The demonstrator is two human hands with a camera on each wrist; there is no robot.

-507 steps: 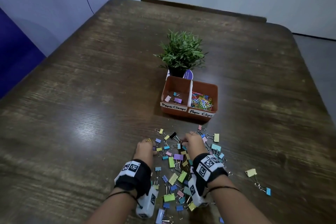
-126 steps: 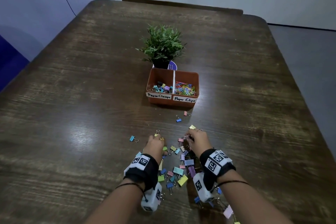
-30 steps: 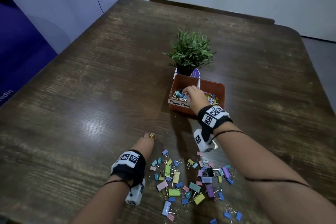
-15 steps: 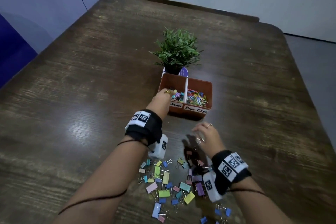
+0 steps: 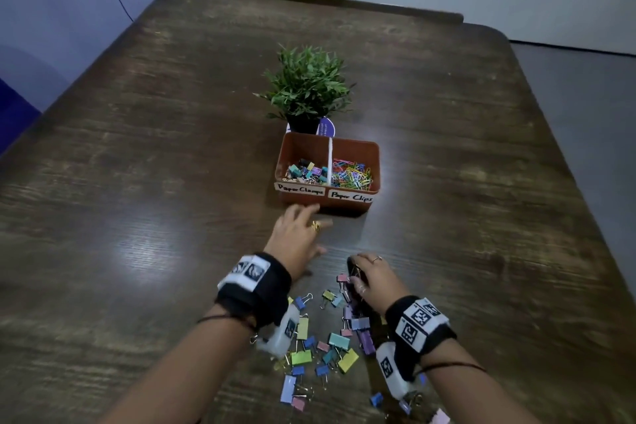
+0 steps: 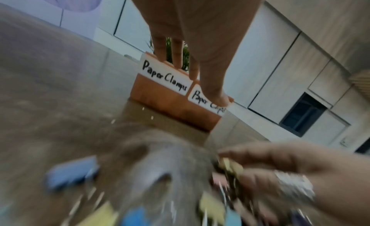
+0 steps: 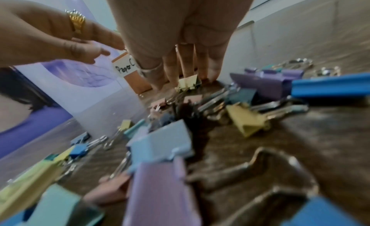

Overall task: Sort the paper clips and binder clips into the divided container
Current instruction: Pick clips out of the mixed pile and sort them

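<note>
The orange divided container stands mid-table; binder clips lie in its left half labelled "Paper Clamps", paper clips in its right half. A loose pile of coloured binder clips lies near me. My left hand hovers just in front of the container with its fingers straight, holding nothing. My right hand is at the pile's far end, fingers curled down and pinching a yellow binder clip, which also shows in the left wrist view.
A small potted plant stands right behind the container. The dark wooden table stretches wide to both sides. A few stray binder clips lie near the front edge under my right wrist.
My left hand has drawn back from over the container's left half toward me, empty. My right hand has dropped onto the pile and curled its fingers round a clip.
</note>
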